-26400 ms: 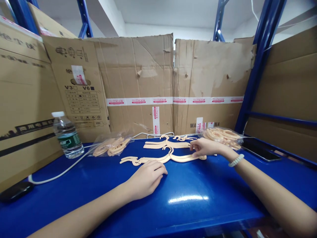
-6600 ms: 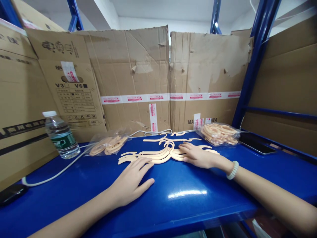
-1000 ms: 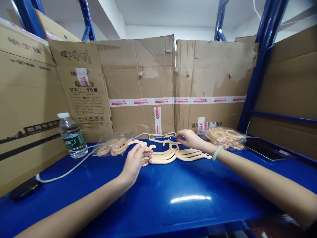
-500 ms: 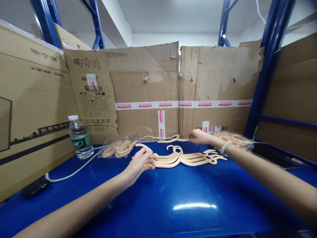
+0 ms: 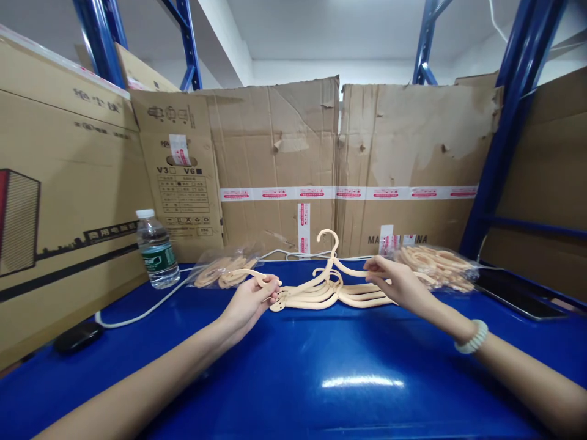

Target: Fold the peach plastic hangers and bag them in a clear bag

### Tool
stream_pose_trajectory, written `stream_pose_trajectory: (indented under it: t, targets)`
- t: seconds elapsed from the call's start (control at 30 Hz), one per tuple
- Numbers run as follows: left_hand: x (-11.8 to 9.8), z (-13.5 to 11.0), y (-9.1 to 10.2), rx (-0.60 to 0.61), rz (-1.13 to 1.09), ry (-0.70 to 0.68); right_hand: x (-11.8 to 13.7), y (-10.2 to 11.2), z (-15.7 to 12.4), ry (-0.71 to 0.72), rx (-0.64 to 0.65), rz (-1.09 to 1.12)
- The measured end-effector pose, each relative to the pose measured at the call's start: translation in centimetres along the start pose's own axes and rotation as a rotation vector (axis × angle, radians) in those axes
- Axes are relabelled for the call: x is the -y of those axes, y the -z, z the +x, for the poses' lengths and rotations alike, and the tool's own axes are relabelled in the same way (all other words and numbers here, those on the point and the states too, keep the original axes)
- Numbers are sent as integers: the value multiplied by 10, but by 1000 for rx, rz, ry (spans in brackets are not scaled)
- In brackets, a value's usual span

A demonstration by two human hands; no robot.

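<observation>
A stack of several beige plastic hangers (image 5: 339, 295) lies mid-shelf on the blue surface (image 5: 321, 379). My left hand (image 5: 250, 300) is closed on the left tip of the stack's top hanger. My right hand (image 5: 395, 280) pinches the right arm of one hanger (image 5: 331, 260), held tilted above the stack with its hook pointing up. A pale bead bracelet sits on my right wrist.
Two clear bags of beige hangers lie at the back, one left (image 5: 220, 272) and one right (image 5: 438, 264). A water bottle (image 5: 156, 249), a white cable (image 5: 137, 311) and a black device (image 5: 79, 336) are on the left; a dark tablet (image 5: 523, 293) on the right. Cardboard boxes (image 5: 284, 165) wall the shelf.
My right hand picked a single hanger from the back of the shelf and brought it forward and up over the stack. My left hand stays on the stack's left end.
</observation>
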State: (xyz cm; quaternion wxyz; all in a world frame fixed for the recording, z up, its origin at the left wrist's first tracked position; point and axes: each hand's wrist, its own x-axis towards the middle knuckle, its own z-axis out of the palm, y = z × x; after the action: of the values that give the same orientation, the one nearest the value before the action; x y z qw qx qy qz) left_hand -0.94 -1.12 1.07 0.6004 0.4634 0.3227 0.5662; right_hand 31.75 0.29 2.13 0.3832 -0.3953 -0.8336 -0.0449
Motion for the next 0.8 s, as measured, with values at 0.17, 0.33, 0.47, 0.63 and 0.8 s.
stream_pose_trajectory:
  t: [0.17, 0.33, 0.47, 0.63, 0.8]
  targets:
    - [6, -1, 0, 14, -64, 11, 3, 1, -6, 69, -61, 8]
    - [5, -7, -4, 38, -192, 146, 4, 2, -9, 72, -48, 37]
    - [4, -8, -3, 74, -195, 124, 5, 0, -10, 101, -33, 52]
    - [4, -9, -5, 91, -178, 123, 6, 0, -10, 115, -37, 57]
    - [4, -10, -8, 75, -168, 166, 7, -1, -10, 119, -48, 55]
